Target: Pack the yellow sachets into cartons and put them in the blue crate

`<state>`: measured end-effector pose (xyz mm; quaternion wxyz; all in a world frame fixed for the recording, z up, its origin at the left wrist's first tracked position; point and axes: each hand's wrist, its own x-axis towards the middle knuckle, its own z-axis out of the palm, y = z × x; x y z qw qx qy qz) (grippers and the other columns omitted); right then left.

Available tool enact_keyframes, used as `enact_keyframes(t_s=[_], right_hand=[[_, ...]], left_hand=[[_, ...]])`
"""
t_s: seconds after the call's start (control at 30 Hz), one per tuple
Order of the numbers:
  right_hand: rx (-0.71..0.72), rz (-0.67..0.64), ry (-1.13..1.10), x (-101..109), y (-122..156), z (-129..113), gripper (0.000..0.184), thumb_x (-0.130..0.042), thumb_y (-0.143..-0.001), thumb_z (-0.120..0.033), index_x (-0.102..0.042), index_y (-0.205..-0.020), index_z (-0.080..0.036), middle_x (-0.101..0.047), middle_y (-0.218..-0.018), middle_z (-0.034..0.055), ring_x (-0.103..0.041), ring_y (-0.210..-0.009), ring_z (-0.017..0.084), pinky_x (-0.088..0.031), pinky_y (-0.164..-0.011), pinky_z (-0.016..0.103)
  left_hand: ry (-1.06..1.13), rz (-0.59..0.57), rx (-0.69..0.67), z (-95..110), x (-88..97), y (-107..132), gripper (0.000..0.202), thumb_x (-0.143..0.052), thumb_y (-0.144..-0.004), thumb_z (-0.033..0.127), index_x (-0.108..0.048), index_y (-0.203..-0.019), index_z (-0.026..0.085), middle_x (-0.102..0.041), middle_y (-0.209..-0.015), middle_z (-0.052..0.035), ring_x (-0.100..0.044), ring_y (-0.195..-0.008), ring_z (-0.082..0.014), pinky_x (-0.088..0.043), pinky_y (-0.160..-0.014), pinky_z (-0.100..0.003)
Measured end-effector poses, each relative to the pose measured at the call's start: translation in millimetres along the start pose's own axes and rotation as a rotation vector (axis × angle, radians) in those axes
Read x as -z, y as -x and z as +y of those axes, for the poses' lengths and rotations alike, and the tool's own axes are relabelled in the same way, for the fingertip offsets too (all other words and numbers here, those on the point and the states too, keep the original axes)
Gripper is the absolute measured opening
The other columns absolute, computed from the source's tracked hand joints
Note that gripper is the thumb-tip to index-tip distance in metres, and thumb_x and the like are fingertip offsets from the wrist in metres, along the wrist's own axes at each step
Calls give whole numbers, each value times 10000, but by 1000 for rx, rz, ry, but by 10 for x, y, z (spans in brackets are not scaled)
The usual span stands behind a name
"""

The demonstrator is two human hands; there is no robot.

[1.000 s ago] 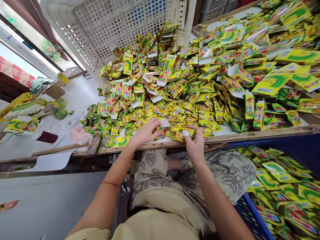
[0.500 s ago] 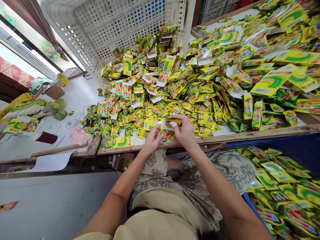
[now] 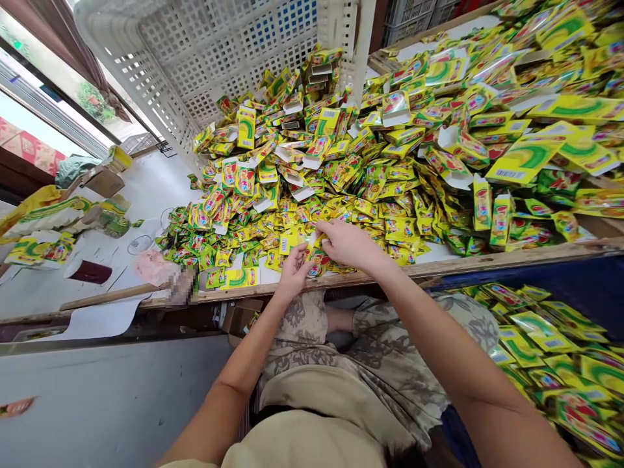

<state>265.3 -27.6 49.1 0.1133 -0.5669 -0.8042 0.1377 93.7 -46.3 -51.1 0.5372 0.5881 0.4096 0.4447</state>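
Note:
My left hand is closed around a small yellow-and-green carton with a red fruit picture. The carton is tilted just over the table's front edge, and its white flap is raised at the upper end. At that flap my right hand is curled with its fingertips pinched together; whatever lies in them is hidden by the hand. Just beyond my left fingers is a yellow panel with a barcode. A heap of small shiny yellow packets spreads right behind both hands.
A white plastic crate lies tipped at the back, cartons spilling from it. More cartons are piled on the right. Below them stands a blue bin full of flat cartons. A wooden rim edges the table. A dark red cup lies at left.
My right hand has moved left and turned over the carton's upper end; the packet seen under its fingers before is now out of sight. My left hand has barely shifted.

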Motion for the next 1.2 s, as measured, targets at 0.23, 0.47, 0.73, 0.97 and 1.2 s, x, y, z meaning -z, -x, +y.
enact_keyframes(t_s=[0.23,0.47,0.73,0.97,1.2], right_hand=[[35,-92,127,47,-6,-110,304,-418,-846,-185,-598,-1091,-186,-623,-1014,138,-627,-805,232,-408,-634,288],[-144,-13,78,8,13,-89,318,-411,-862,-203,-600,-1118,-183,-655,-971,142,-630,-855,255,-423,-676,306],[209,-185,-82,80,-69,-103,405,-547,-769,-132,-536,-1174,-153,-633,-1082,141,-621,-911,236,-432,-726,276],[185,-57,-201,34,-139,105,336,-484,-837,-135,-579,-1158,-155,-618,-1024,97,-574,-922,213,-408,-791,279],[272,-8,-139,-71,-102,-36,452,-458,-770,-29,-636,-1158,-178,-596,-993,94,-553,-945,208,-382,-778,262]], left_hand=[[5,4,-11,-11,13,-6,517,-653,-759,455,-473,-1168,195,-565,-1180,-108,-531,-1136,-227,-402,-998,-379],[57,16,7,12,0,5,482,-659,-759,427,-476,-1132,183,-591,-1120,-108,-561,-1080,-220,-416,-975,-377],[-5,-46,18,47,34,15,498,-611,-790,476,-481,-1181,195,-575,-1200,-92,-533,-1129,-227,-425,-969,-354],[61,-95,51,135,30,20,470,-588,-819,444,-491,-1202,189,-581,-1234,-90,-528,-1171,-248,-423,-1004,-386],[149,-78,57,164,-21,13,355,-632,-811,322,-509,-1134,240,-583,-1237,-52,-521,-1176,-226,-391,-1054,-390]])
